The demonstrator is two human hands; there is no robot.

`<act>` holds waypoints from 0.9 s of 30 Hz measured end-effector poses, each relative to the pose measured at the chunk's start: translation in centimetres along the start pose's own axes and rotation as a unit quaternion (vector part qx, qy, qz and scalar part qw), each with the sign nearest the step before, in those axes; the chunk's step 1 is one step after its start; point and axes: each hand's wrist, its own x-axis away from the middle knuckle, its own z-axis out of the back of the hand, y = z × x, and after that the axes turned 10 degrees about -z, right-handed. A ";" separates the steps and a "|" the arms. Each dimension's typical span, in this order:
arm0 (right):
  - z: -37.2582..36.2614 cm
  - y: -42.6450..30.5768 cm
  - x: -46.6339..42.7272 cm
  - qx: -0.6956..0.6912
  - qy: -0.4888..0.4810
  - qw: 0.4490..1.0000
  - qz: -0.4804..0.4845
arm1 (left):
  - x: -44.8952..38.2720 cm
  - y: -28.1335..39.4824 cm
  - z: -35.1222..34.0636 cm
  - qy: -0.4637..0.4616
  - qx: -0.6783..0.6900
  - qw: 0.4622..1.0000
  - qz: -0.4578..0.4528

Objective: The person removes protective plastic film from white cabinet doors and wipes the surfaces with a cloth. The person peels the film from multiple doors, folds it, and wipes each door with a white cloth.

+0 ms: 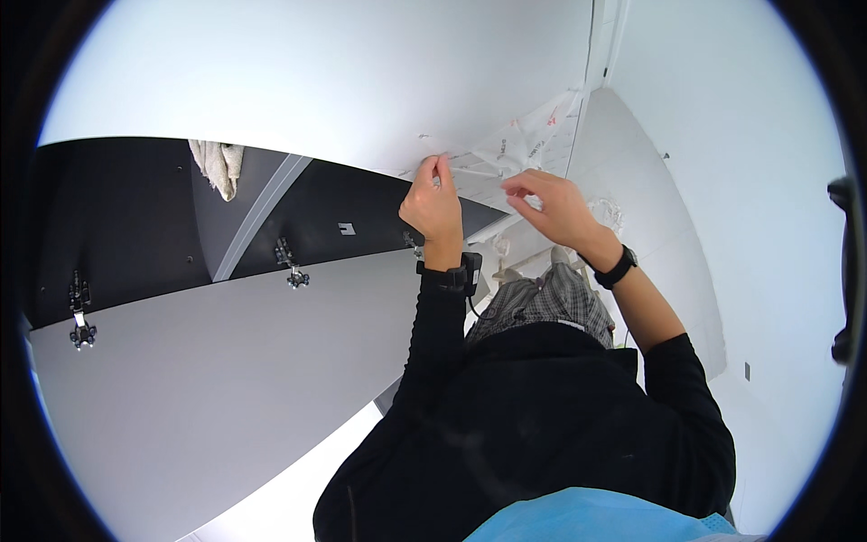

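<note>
Clear protective film (552,118) with printed marks is loose and creased at the lower right of a large white panel (325,74). My left hand (433,200) pinches the film's edge between thumb and forefinger, close to the panel's lower edge. Just to the right, my right hand (552,206) is at the creased film, its thumb and fingers bent towards each other. Whether those fingers grip any film cannot be made out. A black strap with a small box is on my left wrist, and a black watch (615,267) is on my right.
Below the panel, a dark cabinet interior (325,203) lies behind an open grey door (237,366) on metal hinges (291,264). A beige cloth (220,166) hangs from the cabinet's upper edge. To the right stands a white wall (731,135). Crumpled film (606,213) lies on the floor.
</note>
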 end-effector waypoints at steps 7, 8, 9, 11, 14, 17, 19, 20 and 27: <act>-2.2 -1.7 -1.8 -0.015 0.034 0.999 -0.022 | 1.1 -0.2 -1.5 0.042 0.129 0.989 0.062; -2.6 -1.7 -2.5 -0.020 0.051 0.998 -0.028 | 1.1 -0.2 -1.7 0.049 0.157 0.984 0.067; -3.0 -1.9 -3.2 -0.027 0.068 0.997 -0.035 | 1.1 -0.1 -1.8 0.042 0.189 0.979 0.066; -3.7 -2.6 -4.9 0.026 0.099 0.994 -0.037 | 0.9 -0.1 -2.0 0.028 0.252 0.965 0.064; -4.6 -3.9 -7.8 0.098 0.113 0.987 -0.054 | 0.8 0.1 -1.7 -0.008 0.289 0.954 0.084; -4.9 -5.0 -9.6 0.182 0.078 0.978 -0.065 | 1.2 -0.5 -1.8 -0.026 0.341 0.931 0.127; -5.2 -5.5 -10.2 0.224 0.065 0.970 -0.068 | 2.3 -0.7 -2.0 -0.055 0.341 0.929 0.131; -5.3 -5.6 -10.4 0.234 0.070 0.967 -0.070 | 2.9 -0.7 -2.0 -0.070 0.341 0.928 0.133; -8.2 -3.7 -10.3 0.299 0.159 0.941 -0.022 | 4.5 0.3 0.2 -0.073 0.328 0.939 0.079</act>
